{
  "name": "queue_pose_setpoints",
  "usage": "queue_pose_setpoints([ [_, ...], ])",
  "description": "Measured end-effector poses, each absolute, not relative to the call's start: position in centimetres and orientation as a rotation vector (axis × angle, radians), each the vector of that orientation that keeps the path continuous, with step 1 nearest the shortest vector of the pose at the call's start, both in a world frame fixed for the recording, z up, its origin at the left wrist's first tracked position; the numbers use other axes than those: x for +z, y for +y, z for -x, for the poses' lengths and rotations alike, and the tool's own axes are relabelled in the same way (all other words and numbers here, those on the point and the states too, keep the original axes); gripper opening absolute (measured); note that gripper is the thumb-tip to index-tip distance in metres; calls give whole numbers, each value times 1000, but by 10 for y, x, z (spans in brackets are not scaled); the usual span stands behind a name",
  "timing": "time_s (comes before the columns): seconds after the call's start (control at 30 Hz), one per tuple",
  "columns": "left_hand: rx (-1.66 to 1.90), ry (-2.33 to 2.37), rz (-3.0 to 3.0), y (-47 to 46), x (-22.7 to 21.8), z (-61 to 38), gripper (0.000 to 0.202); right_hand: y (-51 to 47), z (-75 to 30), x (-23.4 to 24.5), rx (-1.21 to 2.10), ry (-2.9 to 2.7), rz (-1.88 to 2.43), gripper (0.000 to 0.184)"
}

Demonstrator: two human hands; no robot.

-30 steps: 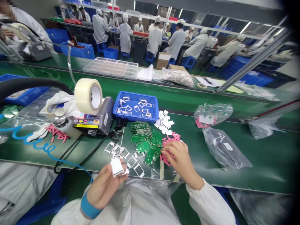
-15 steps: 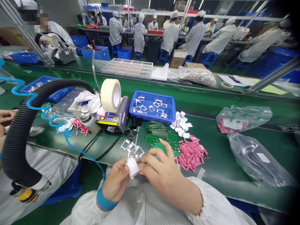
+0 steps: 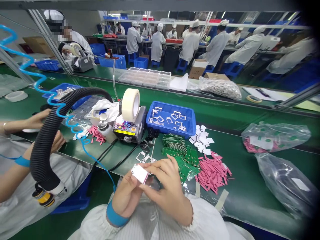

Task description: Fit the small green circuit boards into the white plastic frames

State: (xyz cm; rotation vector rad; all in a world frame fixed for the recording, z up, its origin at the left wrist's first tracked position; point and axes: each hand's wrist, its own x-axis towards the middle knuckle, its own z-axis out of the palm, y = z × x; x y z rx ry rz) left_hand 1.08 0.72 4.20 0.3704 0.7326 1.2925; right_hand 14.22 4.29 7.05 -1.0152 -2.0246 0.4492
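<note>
Both my hands meet over my lap at the near edge of the green bench. My left hand is closed on a small white square part with a pink strip along its edge. My right hand pinches the same part from the right, fingers curled over it. Just beyond my hands lie loose metal frames, a heap of green circuit boards and a pile of pink strips.
A blue tray of metal frames sits behind the boards, with a tape dispenser to its left. A black corrugated hose and blue coiled air line hang at left, near a neighbour's hands. Plastic bags lie at right.
My right hand left the pink strips and came over to the white part in my left hand. The view swung right and the hose came into sight.
</note>
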Motion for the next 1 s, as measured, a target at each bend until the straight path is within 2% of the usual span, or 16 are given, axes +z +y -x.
queue_pose_setpoints([
  [0.13, 1373, 1045, -919, 12, 43, 10, 43, 51, -143, 76, 651, -2095, 1006, 18],
  [0.23, 1177, 1204, -1522, 14, 52, 29, 39, 58, -147, 81, 730, -2261, 1019, 16],
  [0.33, 1015, 1143, -1619, 12, 62, 38, 37, 63, -145, 88, 755, -2416, 1008, 15],
  [0.5, 1108, 1131, -1258, 2, 62, 48, 34, 68, -126, 91, 999, -2429, 951, 13],
  [0.6, 1168, 1280, -1082, -7, 45, 61, 31, 77, -106, 78, 1581, -1909, 1031, 23],
  [0.67, 1225, 1392, -904, -15, 24, 73, 28, 87, -91, 64, 1844, -1430, 1142, 25],
  [0.77, 1428, 1323, -301, -32, -18, 102, 21, 105, -70, 41, 1868, -1024, 1317, 24],
  [0.87, 1716, 1196, 281, -53, -55, 139, 28, 118, -51, 26, 1836, -722, 1412, 24],
  [1.0, 1835, 1101, 466, -78, -75, 180, 32, 120, -35, 25, 1781, -497, 1409, 21],
])
